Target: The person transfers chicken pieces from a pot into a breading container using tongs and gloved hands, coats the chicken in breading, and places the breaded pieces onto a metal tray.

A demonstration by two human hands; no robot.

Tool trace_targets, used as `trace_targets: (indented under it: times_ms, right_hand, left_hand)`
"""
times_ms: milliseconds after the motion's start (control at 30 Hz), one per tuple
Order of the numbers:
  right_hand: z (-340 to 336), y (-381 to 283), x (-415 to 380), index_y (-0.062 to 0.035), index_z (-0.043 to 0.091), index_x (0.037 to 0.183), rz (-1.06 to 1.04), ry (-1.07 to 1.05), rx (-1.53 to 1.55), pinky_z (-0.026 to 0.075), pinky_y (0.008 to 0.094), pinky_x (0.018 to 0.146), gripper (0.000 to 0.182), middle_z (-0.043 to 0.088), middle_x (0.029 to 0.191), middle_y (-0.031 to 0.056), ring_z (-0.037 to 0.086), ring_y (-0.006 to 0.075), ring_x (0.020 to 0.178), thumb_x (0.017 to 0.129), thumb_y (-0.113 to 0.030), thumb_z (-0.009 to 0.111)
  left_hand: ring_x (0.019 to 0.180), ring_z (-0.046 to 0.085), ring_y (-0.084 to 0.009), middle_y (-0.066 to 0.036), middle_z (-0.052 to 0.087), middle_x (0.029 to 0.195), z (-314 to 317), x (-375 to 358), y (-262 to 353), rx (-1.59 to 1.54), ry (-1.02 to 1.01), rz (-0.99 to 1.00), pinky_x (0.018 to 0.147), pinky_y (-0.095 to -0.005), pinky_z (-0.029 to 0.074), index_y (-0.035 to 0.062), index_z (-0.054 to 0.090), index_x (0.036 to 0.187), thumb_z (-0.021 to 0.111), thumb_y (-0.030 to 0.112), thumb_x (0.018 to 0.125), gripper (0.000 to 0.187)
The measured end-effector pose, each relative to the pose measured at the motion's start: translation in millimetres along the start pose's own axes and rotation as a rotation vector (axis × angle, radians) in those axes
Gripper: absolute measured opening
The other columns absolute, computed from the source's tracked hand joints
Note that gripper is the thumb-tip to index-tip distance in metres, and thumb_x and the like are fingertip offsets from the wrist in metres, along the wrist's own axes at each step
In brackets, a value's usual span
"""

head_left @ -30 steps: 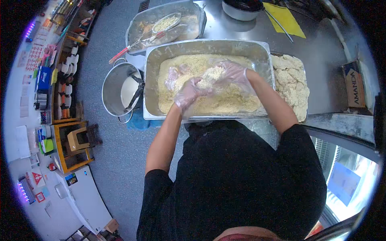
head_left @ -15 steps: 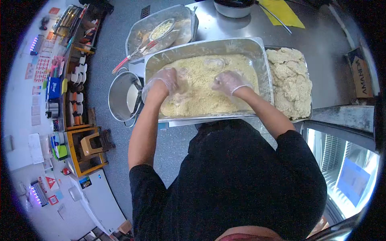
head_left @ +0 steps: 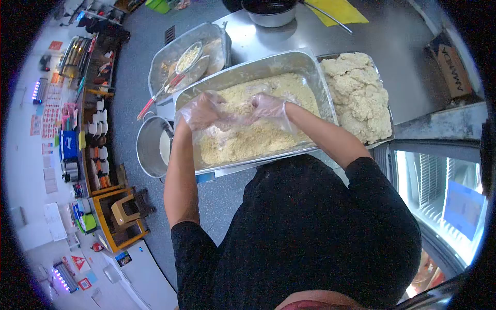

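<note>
A deep metal pan (head_left: pixel 319 82) in front of me holds a bed of pale yellow breadcrumbs (head_left: pixel 248 145). Over the crumbs, my left hand (head_left: pixel 203 110) and my right hand (head_left: pixel 268 106), both in clear plastic gloves, are closed at opposite ends of a crumb-coated piece (head_left: pixel 238 105). The fingertips are partly hidden by the gloves and crumbs. More pale lumps show partly buried around the hands. Right of the pan, a tray (head_left: pixel 390 138) is piled with flat crumb-coated pieces (head_left: pixel 356 98).
Left of the pan stands a metal pot (head_left: pixel 150 147) with whitish liquid. Behind it, a clear tub (head_left: pixel 155 77) holds a strainer (head_left: pixel 189 58) and red-handled tongs (head_left: pixel 157 98). A dark-lined bowl (head_left: pixel 269 13) and yellow sheet (head_left: pixel 341 13) lie farther back; a cardboard box (head_left: pixel 452 67) stands right.
My hands have come closer together and now grip a crumb-coated piece between them. The view has turned slightly, shifting the pan and tray left.
</note>
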State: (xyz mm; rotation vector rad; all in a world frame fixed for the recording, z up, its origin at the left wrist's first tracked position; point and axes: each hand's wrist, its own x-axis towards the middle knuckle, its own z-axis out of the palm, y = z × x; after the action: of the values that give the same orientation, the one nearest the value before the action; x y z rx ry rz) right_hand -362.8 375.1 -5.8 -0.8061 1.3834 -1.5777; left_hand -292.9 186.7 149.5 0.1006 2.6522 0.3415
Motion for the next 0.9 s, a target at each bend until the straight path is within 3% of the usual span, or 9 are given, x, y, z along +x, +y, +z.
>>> trace_targets:
  times_ms: [67,200,233,300,367,467,567,667,900]
  right_hand:
    - [-7.8,-2.7,2.2,-0.0028,0.068,0.092,0.165,0.045,-0.549,0.05,0.0331,0.062,0.041,0.066,0.076,0.0107,0.06,0.0171,0.067,0.065,-0.032,0.078]
    - [3.1,-31.3,-8.6,-0.0018,0.068,0.085,0.139,-0.027,-0.786,0.051,0.0365,0.056,0.025,0.068,0.08,0.0143,0.065,0.0196,0.068,0.069,-0.019,0.074]
    - [10.9,-45.0,-17.7,-0.0018,0.068,0.085,0.157,0.014,-0.781,0.051,0.0365,0.056,0.025,0.068,0.08,0.0143,0.065,0.0196,0.068,0.069,-0.019,0.074]
    - [28.2,-88.2,-36.3,0.0,0.068,0.087,0.272,0.015,-1.208,0.051,0.0432,0.06,0.022,0.068,0.083,0.0159,0.066,0.0256,0.074,0.068,-0.011,0.069]
    - [27.4,-52.3,-30.1,-0.0011,0.069,0.081,0.19,-0.008,-1.272,0.051,0.042,0.06,0.018,0.067,0.081,0.0175,0.065,0.0285,0.072,0.067,-0.012,0.066]
    - [28.8,-50.2,-40.7,-0.0021,0.071,0.076,0.147,-0.025,-1.406,0.051,0.0418,0.06,0.017,0.067,0.079,0.0189,0.065,0.032,0.07,0.066,-0.015,0.066]
    - [18.2,-110.8,-73.1,-0.0003,0.069,0.077,0.306,-0.093,-1.487,0.051,0.0425,0.062,0.022,0.067,0.078,0.0162,0.064,0.0304,0.072,0.066,-0.019,0.069]
    - [-19.1,-169.3,-108.3,0.0016,0.067,0.086,0.436,-0.285,-1.352,0.051,0.039,0.068,0.037,0.064,0.081,0.015,0.061,0.0276,0.077,0.07,-0.031,0.07]
    - [-117.7,-194.0,-209.8,-0.001,0.065,0.079,0.557,0.301,-1.311,0.049,0.039,0.068,0.047,0.06,0.089,0.0149,0.058,0.0236,0.082,0.065,-0.045,0.072]
  left_hand:
    - [0.102,0.058,-0.0305,-0.019,0.06,0.111,13.6,-0.5,3.6,0.127,0.186,-0.016,0.083,-0.04,0.047,0.0056,0.059,0.116,0.075,0.048,0.064,0.069]
    - [0.095,0.061,-0.0272,-0.017,0.063,0.105,51.1,15.7,-15.4,-0.097,0.091,0.068,0.082,-0.0374,0.048,0.0051,0.06,0.115,0.077,0.043,0.068,0.063]
    - [0.095,0.061,-0.0253,-0.017,0.063,0.106,74.4,21.8,-32.7,-0.391,0.042,0.043,0.082,-0.0363,0.049,0.0044,0.059,0.115,0.077,0.037,0.069,0.059]
    - [0.096,0.061,-0.0234,-0.016,0.063,0.107,101.0,24.4,-41.1,-0.679,-0.029,0.026,0.081,-0.0353,0.049,0.0037,0.059,0.115,0.077,0.031,0.071,0.055]
    - [0.1,0.058,-0.0248,-0.021,0.058,0.112,116.2,17.2,-25.6,-0.866,-0.01,0.034,0.083,-0.0334,0.051,-0.0061,0.05,0.12,0.072,0.016,0.077,0.053]
    - [0.091,0.061,-0.0212,-0.015,0.062,0.099,128.8,9.7,-22.2,-0.73,0.053,-0.077,0.079,-0.0318,0.051,-0.0053,0.049,0.121,0.066,0.007,0.078,0.048]
    - [0.084,0.061,-0.0185,-0.012,0.064,0.089,152.9,3.2,-31.0,-0.701,0.132,-0.093,0.075,-0.0295,0.05,-0.0043,0.052,0.118,0.059,0.001,0.078,0.042]
    - [0.077,0.061,-0.0135,-0.008,0.065,0.082,168.9,-2.7,-27.5,-1.014,0.316,-0.01,0.069,-0.0249,0.048,-0.0017,0.06,0.111,0.068,0.003,0.075,0.038]
    - [0.074,0.056,-0.0127,-0.004,0.06,0.081,181.2,-1.1,-25.4,-0.89,0.35,-0.111,0.068,-0.025,0.046,-0.0003,0.06,0.11,0.068,0.006,0.078,0.034]
